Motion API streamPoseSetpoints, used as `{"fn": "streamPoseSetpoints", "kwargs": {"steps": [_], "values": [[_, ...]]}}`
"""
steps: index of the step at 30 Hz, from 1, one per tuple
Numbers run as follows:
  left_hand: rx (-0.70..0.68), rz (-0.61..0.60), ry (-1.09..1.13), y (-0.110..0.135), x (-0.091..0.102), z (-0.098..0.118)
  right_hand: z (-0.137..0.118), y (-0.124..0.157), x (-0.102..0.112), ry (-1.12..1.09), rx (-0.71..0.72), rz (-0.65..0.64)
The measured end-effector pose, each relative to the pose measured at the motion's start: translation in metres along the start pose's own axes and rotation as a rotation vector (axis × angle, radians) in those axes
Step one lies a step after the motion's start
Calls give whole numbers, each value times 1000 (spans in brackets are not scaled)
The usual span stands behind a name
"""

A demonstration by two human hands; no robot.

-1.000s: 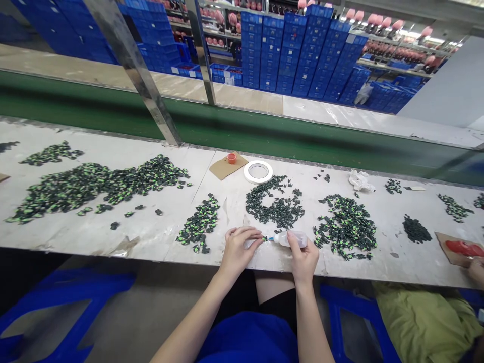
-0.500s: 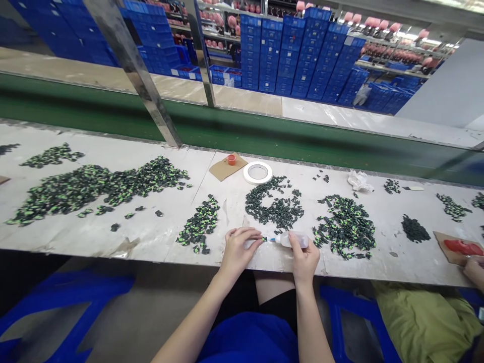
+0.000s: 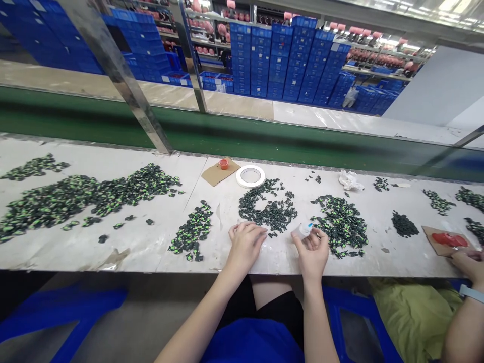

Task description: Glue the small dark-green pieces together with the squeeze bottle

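My right hand (image 3: pixel 312 249) is closed round a small clear glue bottle (image 3: pixel 302 230) with a blue tip, tilted up and to the right beside a heap of green-and-black parts (image 3: pixel 342 224). My left hand (image 3: pixel 245 241) rests on the white bench (image 3: pixel 143 242) with its fingers curled; what it pinches is too small to make out. Just beyond it lies a pile of dark parts (image 3: pixel 266 206). Left of that hand sits a smaller heap of green-and-black parts (image 3: pixel 191 232).
A white tape roll (image 3: pixel 250 176) and an orange cap (image 3: pixel 224 164) on cardboard lie further back. A long spread of parts (image 3: pixel 75 196) covers the left bench. Another person's hand (image 3: pixel 467 262) is at the right by red paste on cardboard (image 3: pixel 444 239). A green belt (image 3: pixel 264 136) runs behind.
My right hand has lifted the bottle's tip away from my left fingers and swung it up to the right. The camera has tilted down slightly and turned right.
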State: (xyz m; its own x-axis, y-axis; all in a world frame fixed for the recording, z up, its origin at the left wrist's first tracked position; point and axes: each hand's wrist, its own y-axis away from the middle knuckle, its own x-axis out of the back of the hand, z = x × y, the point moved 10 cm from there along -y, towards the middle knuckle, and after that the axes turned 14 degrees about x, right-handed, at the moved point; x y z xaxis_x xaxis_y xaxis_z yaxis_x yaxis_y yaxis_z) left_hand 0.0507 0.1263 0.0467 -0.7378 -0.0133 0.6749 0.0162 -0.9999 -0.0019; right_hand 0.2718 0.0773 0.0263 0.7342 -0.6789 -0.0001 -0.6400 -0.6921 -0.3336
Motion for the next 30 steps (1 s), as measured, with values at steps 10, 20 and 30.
{"fn": "streamPoseSetpoints", "kwargs": {"steps": [10, 20, 30], "values": [[-117, -96, -115, -4, -22, 26, -90, 41, 0, 392, 831, 16], [-97, -141, 54, 16, 1, 6, -60, 51, -60, 198, 544, -483], [-81, 83, -23, 21, 2, -26, -38, 53, -80, 274, 412, -620]]}}
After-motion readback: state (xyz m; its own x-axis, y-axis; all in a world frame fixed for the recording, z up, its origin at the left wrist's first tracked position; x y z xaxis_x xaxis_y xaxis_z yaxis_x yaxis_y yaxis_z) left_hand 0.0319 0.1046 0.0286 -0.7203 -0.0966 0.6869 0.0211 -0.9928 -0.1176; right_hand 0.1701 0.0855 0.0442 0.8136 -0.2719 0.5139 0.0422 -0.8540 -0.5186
